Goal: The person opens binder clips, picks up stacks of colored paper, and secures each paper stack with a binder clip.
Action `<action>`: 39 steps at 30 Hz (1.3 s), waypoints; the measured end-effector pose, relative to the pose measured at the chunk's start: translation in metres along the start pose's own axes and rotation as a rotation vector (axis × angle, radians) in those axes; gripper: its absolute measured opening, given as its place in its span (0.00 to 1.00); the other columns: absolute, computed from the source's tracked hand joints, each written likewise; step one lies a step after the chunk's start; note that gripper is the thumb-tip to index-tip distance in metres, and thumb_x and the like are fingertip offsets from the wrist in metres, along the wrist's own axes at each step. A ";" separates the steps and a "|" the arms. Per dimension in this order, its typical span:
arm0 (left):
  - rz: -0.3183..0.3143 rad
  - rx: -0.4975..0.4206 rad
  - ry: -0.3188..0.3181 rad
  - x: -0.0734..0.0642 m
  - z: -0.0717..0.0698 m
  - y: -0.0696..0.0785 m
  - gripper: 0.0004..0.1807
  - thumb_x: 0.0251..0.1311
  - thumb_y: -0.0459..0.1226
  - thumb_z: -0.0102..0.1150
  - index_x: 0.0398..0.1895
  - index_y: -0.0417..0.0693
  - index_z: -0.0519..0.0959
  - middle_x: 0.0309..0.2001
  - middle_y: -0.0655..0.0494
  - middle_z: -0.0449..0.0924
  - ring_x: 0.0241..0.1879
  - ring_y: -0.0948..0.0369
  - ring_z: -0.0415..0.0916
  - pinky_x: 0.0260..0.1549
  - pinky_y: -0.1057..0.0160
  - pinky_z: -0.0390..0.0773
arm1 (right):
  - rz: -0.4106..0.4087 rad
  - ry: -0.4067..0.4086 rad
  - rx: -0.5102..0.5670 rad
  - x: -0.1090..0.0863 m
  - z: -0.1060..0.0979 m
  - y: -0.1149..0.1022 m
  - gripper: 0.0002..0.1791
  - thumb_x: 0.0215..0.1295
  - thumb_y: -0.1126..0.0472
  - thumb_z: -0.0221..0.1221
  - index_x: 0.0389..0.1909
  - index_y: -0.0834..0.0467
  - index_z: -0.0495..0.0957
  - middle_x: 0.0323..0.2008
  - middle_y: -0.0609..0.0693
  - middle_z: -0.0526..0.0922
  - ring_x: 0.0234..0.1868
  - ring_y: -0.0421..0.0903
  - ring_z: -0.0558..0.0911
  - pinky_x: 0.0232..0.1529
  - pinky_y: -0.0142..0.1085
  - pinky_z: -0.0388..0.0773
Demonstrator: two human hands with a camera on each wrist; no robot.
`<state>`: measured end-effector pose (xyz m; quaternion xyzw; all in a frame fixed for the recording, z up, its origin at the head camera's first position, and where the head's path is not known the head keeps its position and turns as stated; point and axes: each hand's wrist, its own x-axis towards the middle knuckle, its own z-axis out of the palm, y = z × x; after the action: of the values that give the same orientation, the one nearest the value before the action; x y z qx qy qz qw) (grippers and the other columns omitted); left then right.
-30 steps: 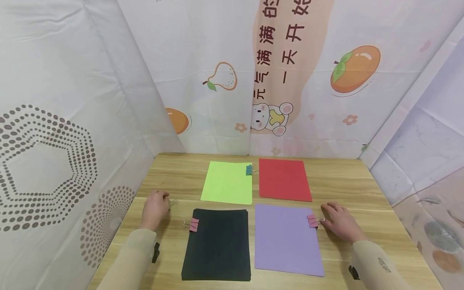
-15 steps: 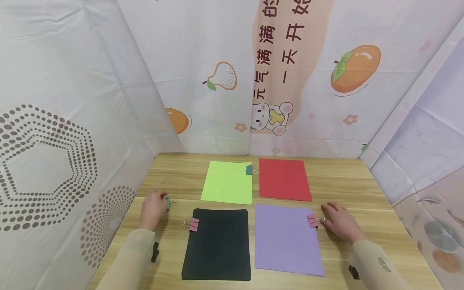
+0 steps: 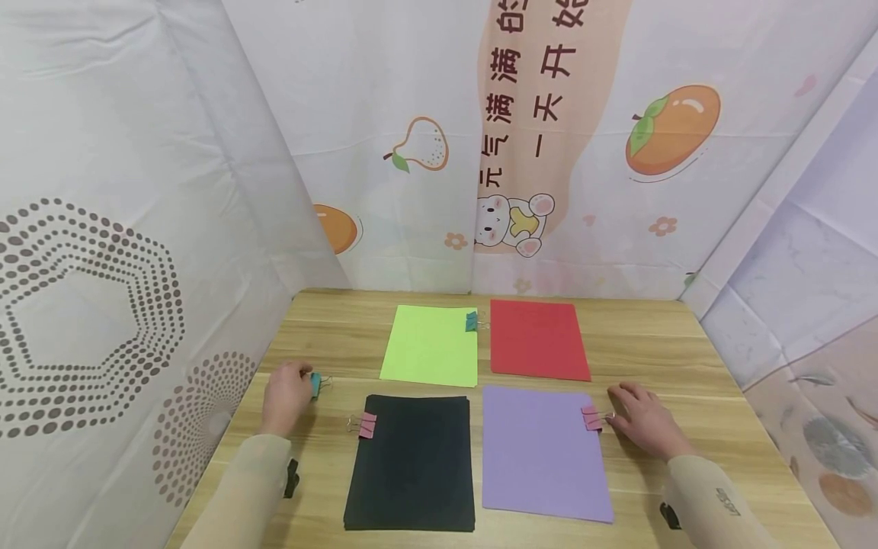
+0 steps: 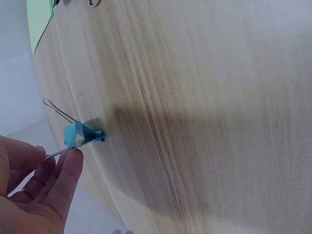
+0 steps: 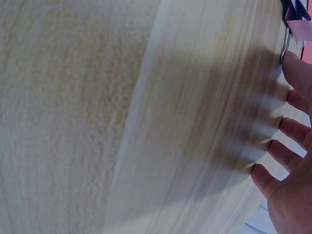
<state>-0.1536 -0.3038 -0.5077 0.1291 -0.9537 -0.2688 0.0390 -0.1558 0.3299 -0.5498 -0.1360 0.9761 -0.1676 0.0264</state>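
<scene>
My left hand (image 3: 285, 398) is at the left side of the table, pinching a teal binder clip (image 3: 316, 385) by one wire handle. In the left wrist view the handle runs between thumb and fingers, and the clip's other handle (image 4: 58, 110) sticks out free. On the right, my right hand (image 3: 645, 421) rests with its fingertips on the wood. Its thumb lies right by the wire handle of a pink binder clip (image 3: 591, 418), which sits on the right edge of a purple paper stack (image 3: 542, 457).
A black paper stack (image 3: 411, 465) bears another pink binder clip (image 3: 366, 425) on its left edge. Behind it lies light green paper (image 3: 430, 347) with a teal binder clip (image 3: 471, 322), beside red paper (image 3: 537, 339). A printed curtain (image 3: 411, 76) hangs at the table's back edge.
The left hand has shifted slightly left and turned the teal binder clip, whose body was first hidden by the fingers and now shows. The right hand has stayed still.
</scene>
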 end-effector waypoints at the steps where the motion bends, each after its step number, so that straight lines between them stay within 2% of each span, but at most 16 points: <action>1: -0.005 -0.002 0.003 0.000 0.000 0.000 0.15 0.67 0.25 0.48 0.51 0.28 0.80 0.51 0.29 0.79 0.49 0.37 0.79 0.47 0.40 0.79 | 0.001 0.000 0.000 0.000 0.000 0.000 0.30 0.66 0.57 0.67 0.64 0.67 0.73 0.63 0.71 0.69 0.61 0.77 0.69 0.54 0.73 0.69; 6: -0.036 -0.017 0.007 0.001 0.001 0.000 0.14 0.66 0.24 0.48 0.49 0.29 0.80 0.50 0.29 0.80 0.47 0.38 0.80 0.45 0.42 0.80 | 0.006 -0.004 -0.005 0.001 0.001 0.001 0.30 0.66 0.57 0.67 0.64 0.67 0.73 0.63 0.72 0.69 0.61 0.77 0.69 0.55 0.73 0.68; 10: -0.063 -0.030 0.011 0.000 0.002 0.001 0.14 0.67 0.25 0.48 0.50 0.30 0.80 0.51 0.30 0.79 0.49 0.39 0.79 0.47 0.42 0.79 | -0.002 -0.001 -0.004 0.001 0.001 0.001 0.30 0.66 0.57 0.67 0.64 0.68 0.73 0.63 0.72 0.69 0.61 0.77 0.69 0.56 0.72 0.68; 18: -0.038 -0.073 0.053 0.000 0.006 -0.004 0.13 0.68 0.25 0.48 0.47 0.31 0.81 0.49 0.33 0.80 0.47 0.41 0.79 0.44 0.43 0.79 | 0.000 -0.003 0.012 0.001 0.002 0.002 0.30 0.66 0.57 0.67 0.64 0.68 0.73 0.63 0.72 0.69 0.61 0.77 0.68 0.58 0.71 0.67; 28: -0.064 -0.143 0.088 -0.001 0.009 -0.006 0.12 0.66 0.22 0.49 0.47 0.31 0.81 0.47 0.34 0.80 0.44 0.43 0.77 0.41 0.47 0.78 | 0.000 -0.003 0.016 0.001 0.001 0.002 0.30 0.66 0.57 0.66 0.64 0.68 0.72 0.63 0.73 0.69 0.62 0.77 0.68 0.59 0.72 0.67; 33: -0.086 -0.175 0.080 0.000 0.010 -0.006 0.13 0.65 0.21 0.50 0.47 0.32 0.81 0.44 0.36 0.80 0.42 0.47 0.76 0.36 0.54 0.76 | 0.001 -0.003 0.014 0.001 0.000 0.002 0.30 0.66 0.58 0.66 0.64 0.68 0.72 0.63 0.73 0.69 0.62 0.77 0.68 0.59 0.72 0.66; 39: -0.069 -0.199 0.096 -0.001 0.012 -0.009 0.12 0.61 0.20 0.54 0.45 0.33 0.82 0.41 0.39 0.79 0.40 0.49 0.74 0.36 0.57 0.73 | -0.004 -0.002 0.015 0.001 0.001 0.001 0.30 0.66 0.58 0.66 0.64 0.68 0.72 0.63 0.73 0.68 0.61 0.78 0.68 0.59 0.72 0.67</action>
<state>-0.1520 -0.3047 -0.5226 0.1703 -0.9143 -0.3568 0.0880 -0.1569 0.3309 -0.5508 -0.1377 0.9745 -0.1749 0.0281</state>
